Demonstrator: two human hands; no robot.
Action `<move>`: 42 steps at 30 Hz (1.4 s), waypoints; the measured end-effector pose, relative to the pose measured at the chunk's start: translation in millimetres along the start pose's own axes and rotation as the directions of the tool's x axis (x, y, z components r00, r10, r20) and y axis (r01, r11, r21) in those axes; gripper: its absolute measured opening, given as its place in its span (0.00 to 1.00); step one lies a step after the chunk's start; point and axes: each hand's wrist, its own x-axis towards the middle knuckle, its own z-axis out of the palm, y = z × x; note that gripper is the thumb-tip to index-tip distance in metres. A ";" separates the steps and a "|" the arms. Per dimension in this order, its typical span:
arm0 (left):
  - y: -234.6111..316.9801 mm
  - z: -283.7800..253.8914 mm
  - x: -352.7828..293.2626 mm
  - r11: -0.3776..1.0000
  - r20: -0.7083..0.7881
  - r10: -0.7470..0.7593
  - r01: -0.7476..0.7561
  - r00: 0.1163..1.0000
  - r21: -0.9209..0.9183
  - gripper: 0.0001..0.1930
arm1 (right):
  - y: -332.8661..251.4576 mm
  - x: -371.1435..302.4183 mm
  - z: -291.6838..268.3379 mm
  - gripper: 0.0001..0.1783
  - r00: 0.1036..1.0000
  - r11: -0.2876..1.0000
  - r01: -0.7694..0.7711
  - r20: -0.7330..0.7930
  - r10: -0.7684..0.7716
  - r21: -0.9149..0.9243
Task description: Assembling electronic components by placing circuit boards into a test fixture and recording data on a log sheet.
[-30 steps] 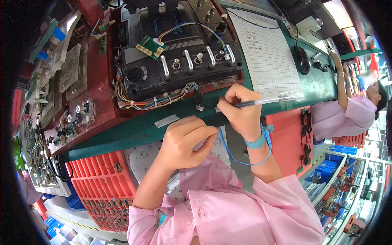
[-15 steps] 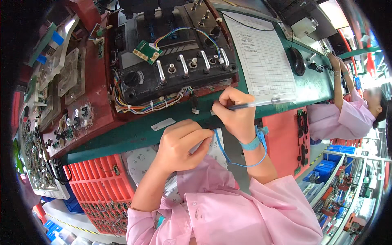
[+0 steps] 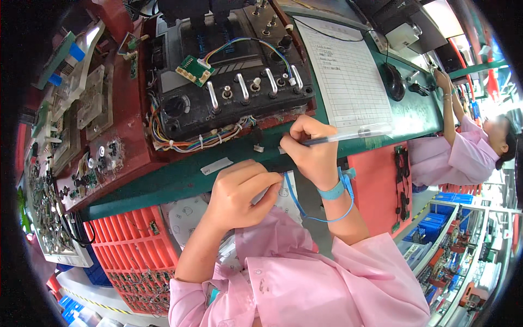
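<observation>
I see the green bench (image 3: 422,115) carrying a red case (image 3: 128,155), a ruled sheet (image 3: 351,79) to its right, a black mouse (image 3: 393,82) farther right.

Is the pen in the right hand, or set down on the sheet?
In the right hand: the pen has its dark end within the curled grip, its clear barrel sticking out rightward. I can't make out its tip.

A raised control box (image 3: 234,61) and mouse (image 3: 393,82) flank free passage over the paper (image 3: 348,82).
</observation>
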 end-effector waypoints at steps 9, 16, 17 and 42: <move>0.8 1.8 -0.1 1.000 -0.013 0.005 -0.005 1.000 -0.003 0.10 | 0.5 -0.3 -0.2 0.12 0.999 0.999 0.040 -0.017 -0.041 -0.034; 2.3 0.4 0.4 1.000 0.009 -0.021 0.021 1.000 0.014 0.10 | 0.0 1.0 -0.4 0.12 0.998 0.998 0.062 -0.028 -0.063 -0.020; 2.4 1.1 0.6 1.000 0.010 -0.021 0.021 1.000 0.012 0.10 | -0.5 0.4 -1.5 0.12 0.998 0.998 0.061 -0.029 -0.062 -0.021; 0.3 2.0 0.0 1.000 -0.011 0.003 -0.002 1.000 0.008 0.09 | -2.5 -0.9 -1.5 0.11 0.999 1.000 0.011 -0.034 -0.012 -0.015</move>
